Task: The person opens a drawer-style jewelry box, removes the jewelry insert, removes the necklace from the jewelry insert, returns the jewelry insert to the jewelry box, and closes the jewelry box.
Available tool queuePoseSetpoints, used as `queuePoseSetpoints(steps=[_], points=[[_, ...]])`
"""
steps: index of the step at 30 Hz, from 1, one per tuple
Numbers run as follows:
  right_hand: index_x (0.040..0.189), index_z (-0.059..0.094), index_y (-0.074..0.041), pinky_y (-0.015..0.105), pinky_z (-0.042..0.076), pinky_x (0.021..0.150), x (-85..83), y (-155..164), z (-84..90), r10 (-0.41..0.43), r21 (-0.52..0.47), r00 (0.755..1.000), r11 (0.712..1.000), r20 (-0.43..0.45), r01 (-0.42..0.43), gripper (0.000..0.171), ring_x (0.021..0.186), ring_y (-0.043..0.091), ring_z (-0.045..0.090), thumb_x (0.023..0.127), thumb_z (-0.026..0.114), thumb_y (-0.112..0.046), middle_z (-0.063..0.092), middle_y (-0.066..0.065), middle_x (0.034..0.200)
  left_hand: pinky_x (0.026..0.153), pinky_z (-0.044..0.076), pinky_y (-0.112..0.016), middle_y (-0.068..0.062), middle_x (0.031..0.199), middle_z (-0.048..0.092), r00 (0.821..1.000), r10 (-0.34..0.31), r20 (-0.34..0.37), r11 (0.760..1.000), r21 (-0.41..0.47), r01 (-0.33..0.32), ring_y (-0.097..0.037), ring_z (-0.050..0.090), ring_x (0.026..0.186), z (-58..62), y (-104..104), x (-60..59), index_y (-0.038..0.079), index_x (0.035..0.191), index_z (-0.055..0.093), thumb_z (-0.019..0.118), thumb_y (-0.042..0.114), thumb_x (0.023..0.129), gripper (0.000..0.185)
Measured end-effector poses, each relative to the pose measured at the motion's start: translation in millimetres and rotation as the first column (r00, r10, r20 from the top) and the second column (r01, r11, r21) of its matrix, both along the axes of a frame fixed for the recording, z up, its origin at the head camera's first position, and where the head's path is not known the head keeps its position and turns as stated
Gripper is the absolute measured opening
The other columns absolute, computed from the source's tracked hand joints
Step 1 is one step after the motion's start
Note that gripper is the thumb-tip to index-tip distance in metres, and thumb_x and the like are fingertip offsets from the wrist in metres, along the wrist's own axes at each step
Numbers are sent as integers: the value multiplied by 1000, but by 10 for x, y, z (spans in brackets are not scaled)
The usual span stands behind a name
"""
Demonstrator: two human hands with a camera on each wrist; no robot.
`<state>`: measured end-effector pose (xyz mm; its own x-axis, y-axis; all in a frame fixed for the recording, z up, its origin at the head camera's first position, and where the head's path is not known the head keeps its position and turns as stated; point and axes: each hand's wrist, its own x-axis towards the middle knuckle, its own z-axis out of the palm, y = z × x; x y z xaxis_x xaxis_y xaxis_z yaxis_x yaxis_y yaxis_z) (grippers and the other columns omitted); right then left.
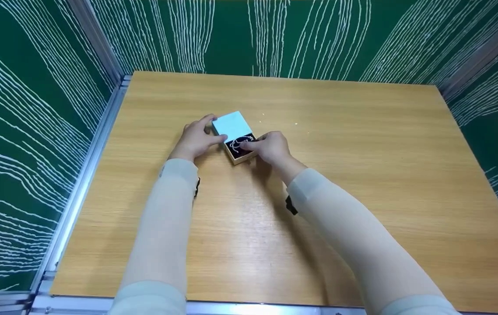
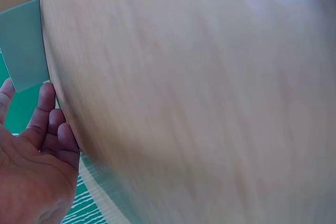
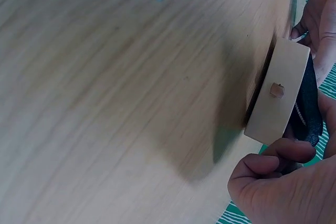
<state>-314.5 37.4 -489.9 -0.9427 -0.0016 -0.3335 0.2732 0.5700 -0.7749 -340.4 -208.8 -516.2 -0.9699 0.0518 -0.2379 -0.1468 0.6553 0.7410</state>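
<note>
A small drawer-style box lies on the table, with a light-blue sleeve [image 1: 233, 126] and a tan drawer [image 3: 278, 90] pulled partly out toward me. In the drawer is a black pad [image 1: 239, 154] with a thin whitish cord [image 1: 234, 143] looped over it. My left hand [image 1: 195, 139] holds the sleeve's left side, thumb at the near corner and a finger at the far one. At the drawer's right side, my right hand [image 1: 271, 148] pinches the pad, its thumb over the cord. The right wrist view shows the pad standing above the drawer's front; the fingertips are partly hidden.
The wooden table [image 1: 362, 175] extends around the box. A few tiny white specks [image 1: 296, 124] lie beyond the right hand. Green panels with white streaks [image 1: 231, 39] and metal rails [image 1: 78, 188] border the table.
</note>
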Motion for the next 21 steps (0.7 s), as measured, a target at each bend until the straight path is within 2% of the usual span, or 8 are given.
queuePoseSetpoints(steps=[7, 10, 16, 19, 21], points=[[117, 84, 0, 42, 58, 109, -18, 16, 6, 1, 10, 1000, 1000, -1, -1, 53, 115, 24, 66, 91, 95, -45, 80, 15, 130, 133, 41, -55, -12, 165, 53, 1000, 5, -15, 1000, -7, -5, -33, 42, 155, -5, 13, 4, 38, 172, 45, 82, 52, 102, 80], [113, 85, -1, 40, 58, 106, -2, 43, 16, 4, -1, 1000, 1000, -1, -4, 50, 113, 23, 65, 92, 95, -45, 80, 14, 128, 133, 41, -54, -11, 167, 52, 1000, 8, 2, 1000, -7, -8, -33, 41, 156, -2, 18, 3, 39, 173, 43, 82, 53, 103, 81], [101, 87, -2, 32, 52, 88, 55, 105, 30, 14, -66, 1000, 998, -22, -16, 41, 104, 20, 59, 92, 95, -41, 79, 8, 113, 129, 43, -53, -11, 159, 57, 1000, -12, -11, 1000, -11, 12, -33, 41, 152, 5, 10, -1, 39, 168, 47, 82, 51, 103, 75], [99, 87, -3, 33, 52, 89, 83, 137, 27, 25, -87, 999, 996, -25, -28, 38, 105, 20, 61, 92, 95, -40, 81, 9, 114, 129, 43, -53, -11, 159, 56, 1000, -12, 1, 1000, -11, 12, -32, 41, 152, 16, 6, 0, 40, 169, 46, 81, 52, 103, 75], [102, 86, -3, 35, 55, 97, 100, 156, 16, 32, -84, 999, 996, -29, -35, 39, 110, 22, 64, 92, 95, -40, 82, 12, 121, 130, 43, -53, -10, 161, 55, 1000, -9, 10, 1000, -9, 9, -32, 41, 152, 25, 1, 2, 41, 170, 45, 81, 52, 103, 76]])
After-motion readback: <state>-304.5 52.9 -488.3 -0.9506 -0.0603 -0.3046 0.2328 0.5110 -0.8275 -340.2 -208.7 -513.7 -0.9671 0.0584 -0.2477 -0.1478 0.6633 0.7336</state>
